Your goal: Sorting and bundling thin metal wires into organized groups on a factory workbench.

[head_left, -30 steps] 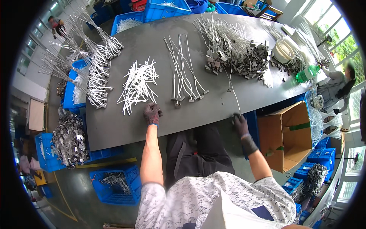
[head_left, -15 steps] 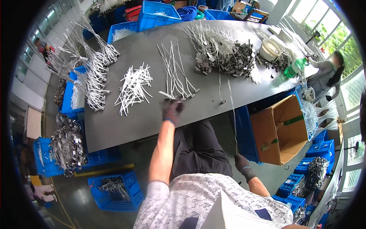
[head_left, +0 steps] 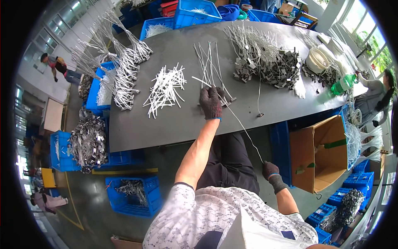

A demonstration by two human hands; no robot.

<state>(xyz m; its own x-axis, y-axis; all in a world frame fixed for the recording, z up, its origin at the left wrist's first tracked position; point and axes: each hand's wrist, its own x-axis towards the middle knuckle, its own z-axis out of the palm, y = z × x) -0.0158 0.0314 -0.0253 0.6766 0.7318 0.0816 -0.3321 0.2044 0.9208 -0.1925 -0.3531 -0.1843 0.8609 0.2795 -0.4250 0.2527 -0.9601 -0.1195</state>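
My left hand (head_left: 211, 103), in a dark knitted glove, is closed over the table near its front edge. A short white tube (head_left: 200, 81) sticks out from its fingers. From this hand a thin pale wire (head_left: 244, 129) slants down past the edge to my right hand (head_left: 270, 170), also gloved and closed on the wire's lower end. Whether the wire passes through the tube is hidden by the fingers. Beneath and beyond my left hand lie several wires (head_left: 210, 60) with small grey blocks at their near ends. A loose pile of white tubes (head_left: 166, 89) lies to the left.
A heap of wires with dark blocks (head_left: 269, 68) covers the table's right half, near a white tub (head_left: 317, 60) and green bottle (head_left: 343, 84). Wire bundles (head_left: 124, 70) line the left edge. A cardboard box (head_left: 302, 157) stands at right. A co-worker (head_left: 375, 97) is beyond it.
The view has shifted, so the table sits further right. The wire's upper end, loose before, now meets my left hand, which has moved slightly away from the table's edge. My right hand still grips the wire.
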